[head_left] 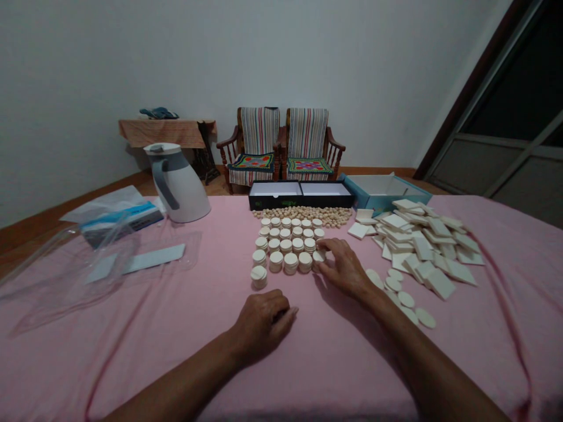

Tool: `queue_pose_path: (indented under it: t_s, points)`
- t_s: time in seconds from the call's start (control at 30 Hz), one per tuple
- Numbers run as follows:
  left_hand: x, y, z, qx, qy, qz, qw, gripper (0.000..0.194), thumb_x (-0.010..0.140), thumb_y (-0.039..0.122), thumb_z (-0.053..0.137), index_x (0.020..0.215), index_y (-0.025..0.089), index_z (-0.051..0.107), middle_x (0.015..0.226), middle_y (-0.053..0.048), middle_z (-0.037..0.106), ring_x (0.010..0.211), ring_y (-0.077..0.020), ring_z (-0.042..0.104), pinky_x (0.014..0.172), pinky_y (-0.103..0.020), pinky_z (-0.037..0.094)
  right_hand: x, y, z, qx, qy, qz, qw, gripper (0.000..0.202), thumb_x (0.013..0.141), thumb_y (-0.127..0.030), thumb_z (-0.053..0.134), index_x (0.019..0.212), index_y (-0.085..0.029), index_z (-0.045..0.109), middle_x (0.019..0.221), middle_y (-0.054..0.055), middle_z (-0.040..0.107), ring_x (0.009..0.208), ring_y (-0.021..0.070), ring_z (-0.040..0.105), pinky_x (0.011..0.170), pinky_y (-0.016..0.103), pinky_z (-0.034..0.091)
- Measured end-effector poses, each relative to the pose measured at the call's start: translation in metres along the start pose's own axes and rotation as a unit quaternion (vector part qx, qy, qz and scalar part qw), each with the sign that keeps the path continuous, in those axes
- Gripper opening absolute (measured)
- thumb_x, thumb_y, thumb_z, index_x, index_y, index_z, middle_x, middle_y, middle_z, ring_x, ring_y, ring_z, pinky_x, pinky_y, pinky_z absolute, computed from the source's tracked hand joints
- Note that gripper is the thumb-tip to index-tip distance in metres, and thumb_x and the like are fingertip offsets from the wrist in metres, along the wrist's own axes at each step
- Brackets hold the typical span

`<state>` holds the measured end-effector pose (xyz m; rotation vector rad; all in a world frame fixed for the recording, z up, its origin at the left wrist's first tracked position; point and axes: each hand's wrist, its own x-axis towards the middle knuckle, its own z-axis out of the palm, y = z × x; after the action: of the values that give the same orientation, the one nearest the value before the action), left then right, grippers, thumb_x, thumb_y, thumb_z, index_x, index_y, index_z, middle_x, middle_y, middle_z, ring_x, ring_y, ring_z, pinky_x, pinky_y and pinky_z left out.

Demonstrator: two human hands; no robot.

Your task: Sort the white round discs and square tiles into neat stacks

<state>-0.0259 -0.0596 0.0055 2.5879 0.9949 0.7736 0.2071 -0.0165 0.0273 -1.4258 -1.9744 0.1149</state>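
Observation:
Round cream-coloured discs stand in rows of short stacks [291, 263] on the pink cloth. My right hand [345, 269] reaches to the right end of the nearest full row, its thumb and fingers closed around a stack of discs [319, 257]. My left hand [264, 322] rests on the cloth, fingers curled in with nothing visible in them, just in front of a lone stack [258, 276] at the near left. Several loose discs [406, 299] lie beside my right forearm, which partly hides some of them.
Square and rectangular tiles [424, 243] are heaped on the right. Behind the stacks lie small wooden pieces [303, 215], a black box [284, 202] with two compartments and a blue box [373, 196]. A white jug [187, 190], tissue pack [123, 221] and clear plastic packaging [57, 293] occupy the left.

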Motion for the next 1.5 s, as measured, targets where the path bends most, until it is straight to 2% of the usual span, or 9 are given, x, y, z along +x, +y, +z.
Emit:
queue_pose_path:
  t_s: [0.13, 0.23, 0.43, 0.57, 0.7, 0.97, 1.13, 1.3, 1.5]
  points:
    - [-0.005, 0.0, -0.01, -0.032, 0.122, -0.023, 0.992, 0.034, 0.09, 0.026, 0.043, 0.057, 0.019, 0.05, 0.056, -0.001, 0.048, 0.054, -0.0123, 0.045, 0.055, -0.026, 0.035, 0.0, 0.004, -0.023, 0.008, 0.04, 0.028, 0.999, 0.03, 0.077, -0.025, 0.054, 0.105, -0.015, 0.06, 0.098, 0.009, 0.065, 0.088, 0.0203, 0.057, 0.076, 0.033, 0.045]
    - [0.0, -0.003, -0.029, -0.084, 0.252, -0.085, 0.96, 0.028, 0.09, 0.03, 0.044, 0.069, 0.018, 0.059, 0.061, -0.002, 0.053, 0.057, -0.0135, 0.05, 0.057, -0.026, 0.039, -0.004, 0.02, -0.044, -0.011, 0.033, 0.087, 0.996, 0.024, 0.078, -0.024, 0.052, 0.099, -0.017, 0.063, 0.089, 0.007, 0.067, 0.076, 0.0167, 0.06, 0.069, 0.029, 0.046]
    - [0.033, -0.05, -0.055, -0.285, 0.443, -0.252, 0.812, 0.026, 0.084, 0.039, 0.049, 0.086, 0.016, 0.06, 0.074, -0.001, 0.06, 0.061, -0.0108, 0.055, 0.059, -0.023, 0.046, -0.027, 0.054, -0.063, -0.116, -0.132, 0.131, 0.976, 0.022, 0.076, -0.018, 0.056, 0.096, -0.017, 0.065, 0.091, 0.007, 0.068, 0.079, 0.0167, 0.062, 0.068, 0.026, 0.042]
    - [0.044, -0.089, -0.043, -0.373, 0.438, -0.334, 0.747, 0.024, 0.075, 0.036, 0.05, 0.079, 0.014, 0.059, 0.064, 0.001, 0.058, 0.05, -0.0083, 0.052, 0.046, -0.018, 0.04, -0.033, 0.05, -0.056, -0.173, -0.165, 0.11, 0.965, 0.02, 0.077, -0.013, 0.054, 0.091, -0.018, 0.066, 0.093, 0.01, 0.066, 0.089, 0.0203, 0.059, 0.073, 0.027, 0.038]
    - [0.043, -0.101, -0.026, -0.379, 0.423, -0.342, 0.748, 0.024, 0.071, 0.035, 0.05, 0.076, 0.014, 0.057, 0.058, 0.002, 0.055, 0.043, -0.0091, 0.049, 0.039, -0.019, 0.038, -0.028, 0.052, -0.046, -0.18, -0.196, 0.089, 0.96, 0.02, 0.079, -0.01, 0.048, 0.08, -0.02, 0.066, 0.084, 0.007, 0.065, 0.081, 0.0181, 0.057, 0.068, 0.026, 0.034]
    - [0.04, -0.1, -0.021, -0.384, 0.406, -0.319, 0.765, 0.026, 0.074, 0.039, 0.052, 0.074, 0.014, 0.057, 0.056, 0.003, 0.054, 0.041, -0.0084, 0.048, 0.038, -0.02, 0.04, -0.027, 0.063, -0.04, -0.148, -0.161, 0.14, 0.966, 0.024, 0.074, -0.011, 0.052, 0.094, -0.016, 0.064, 0.089, 0.007, 0.059, 0.083, 0.0176, 0.055, 0.071, 0.026, 0.036]
    - [0.04, -0.101, -0.019, -0.393, 0.403, -0.31, 0.766, 0.025, 0.076, 0.038, 0.053, 0.074, 0.013, 0.058, 0.056, 0.003, 0.054, 0.041, -0.0078, 0.048, 0.037, -0.019, 0.039, -0.027, 0.005, -0.038, -0.065, -0.108, 0.075, 0.989, 0.023, 0.078, -0.021, 0.054, 0.1, -0.017, 0.058, 0.09, 0.006, 0.055, 0.084, 0.0175, 0.053, 0.072, 0.027, 0.038]
    - [0.038, -0.101, -0.019, -0.405, 0.395, -0.301, 0.768, 0.025, 0.077, 0.037, 0.054, 0.074, 0.013, 0.058, 0.055, 0.003, 0.054, 0.041, -0.008, 0.048, 0.037, -0.019, 0.038, -0.024, -0.063, -0.006, -0.034, -0.201, 0.003, 0.979, 0.02, 0.079, -0.024, 0.053, 0.097, -0.018, 0.056, 0.094, 0.006, 0.056, 0.08, 0.017, 0.052, 0.066, 0.026, 0.038]
    - [0.036, -0.101, -0.019, -0.41, 0.387, -0.288, 0.774, 0.026, 0.079, 0.037, 0.054, 0.073, 0.013, 0.059, 0.054, 0.003, 0.054, 0.04, -0.007, 0.047, 0.037, -0.018, 0.037, -0.015, -0.096, 0.033, -0.122, -0.192, -0.026, 0.973, 0.02, 0.085, -0.024, 0.046, 0.1, -0.015, 0.056, 0.1, 0.011, 0.058, 0.082, 0.0207, 0.054, 0.067, 0.03, 0.041]
